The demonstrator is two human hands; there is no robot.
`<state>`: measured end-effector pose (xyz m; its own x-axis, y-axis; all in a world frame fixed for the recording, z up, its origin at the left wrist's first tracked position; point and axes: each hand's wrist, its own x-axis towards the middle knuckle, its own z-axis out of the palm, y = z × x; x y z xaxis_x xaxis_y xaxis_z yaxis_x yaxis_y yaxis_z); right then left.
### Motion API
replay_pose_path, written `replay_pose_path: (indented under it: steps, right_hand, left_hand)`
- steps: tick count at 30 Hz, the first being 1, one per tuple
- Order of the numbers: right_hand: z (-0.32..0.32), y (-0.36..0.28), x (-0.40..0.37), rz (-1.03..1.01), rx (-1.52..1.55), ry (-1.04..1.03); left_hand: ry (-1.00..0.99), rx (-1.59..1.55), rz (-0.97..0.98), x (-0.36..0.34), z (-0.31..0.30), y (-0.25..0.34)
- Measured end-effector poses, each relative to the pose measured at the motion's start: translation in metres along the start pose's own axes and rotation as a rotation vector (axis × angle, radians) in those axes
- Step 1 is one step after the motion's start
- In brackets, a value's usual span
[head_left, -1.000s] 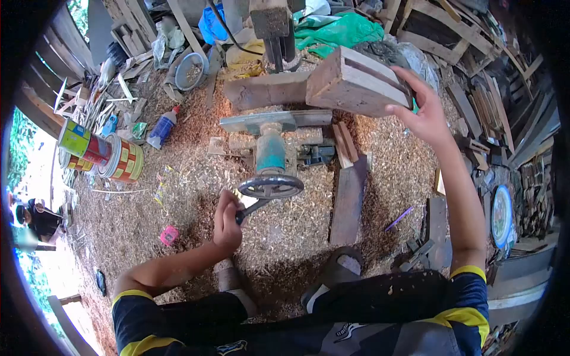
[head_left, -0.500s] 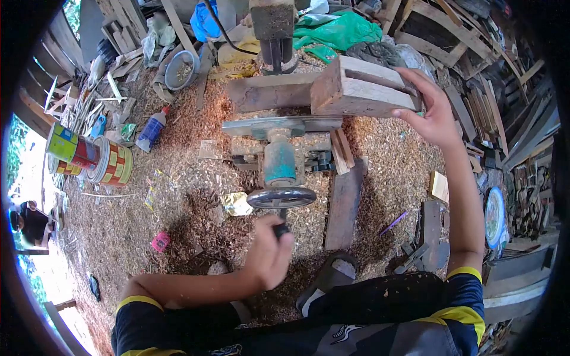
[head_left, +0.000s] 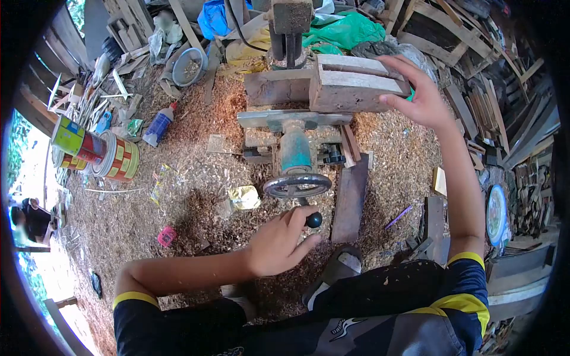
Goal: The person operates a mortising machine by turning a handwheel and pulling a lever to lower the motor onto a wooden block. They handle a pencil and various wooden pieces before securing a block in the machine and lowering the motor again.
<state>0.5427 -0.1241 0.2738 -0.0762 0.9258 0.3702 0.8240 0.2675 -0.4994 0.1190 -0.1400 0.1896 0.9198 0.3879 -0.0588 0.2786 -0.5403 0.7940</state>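
Observation:
My right hand grips the right end of a thick wooden block with a long slot along its top. The block rests at the right of the machine's metal table, against a wooden board. Below the table stand a green column and a round handwheel. Beneath the wheel my left hand is beside a black knob; its thumb is apart from the fingers, which touch the knob's left side without wrapping round it.
Wood shavings cover the floor. Paint cans, a blue bottle and a bucket are at the left. A long plank lies right of the handwheel. Scrap wood is piled at the far right.
My left hand has moved right and its grip on the black knob has loosened. The knob has swung up and right. In the view, the block has shifted left with my right hand still on it.

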Motion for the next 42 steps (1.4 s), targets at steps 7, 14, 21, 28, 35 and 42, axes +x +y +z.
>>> replay_pose_path:
  steps: [7,14,21,28,35,42]
  right_hand:
    - [0.007,-0.005,0.01,0.041,-0.061,0.047]
    - [0.01,-0.004,-0.008,-0.011,0.023,0.13]
    - [0.02,-0.001,-0.03,0.016,0.077,0.231]
    - [0.029,-0.024,-0.034,0.03,0.047,0.268]
    - [0.028,-0.016,-0.029,0.042,0.074,0.274]
    - [0.015,-0.017,-0.018,0.056,0.11,0.188]
  left_hand:
    - [0.003,0.195,0.062,0.021,0.013,0.002]
    - [-0.173,0.225,0.054,0.048,0.008,0.022]
    - [-0.067,0.246,0.383,0.02,-0.118,0.006]
    - [0.453,0.741,0.377,0.111,-0.141,-0.102]
    - [0.067,0.666,0.21,0.126,-0.166,-0.107]
    - [0.067,0.52,0.329,0.135,-0.175,-0.121]
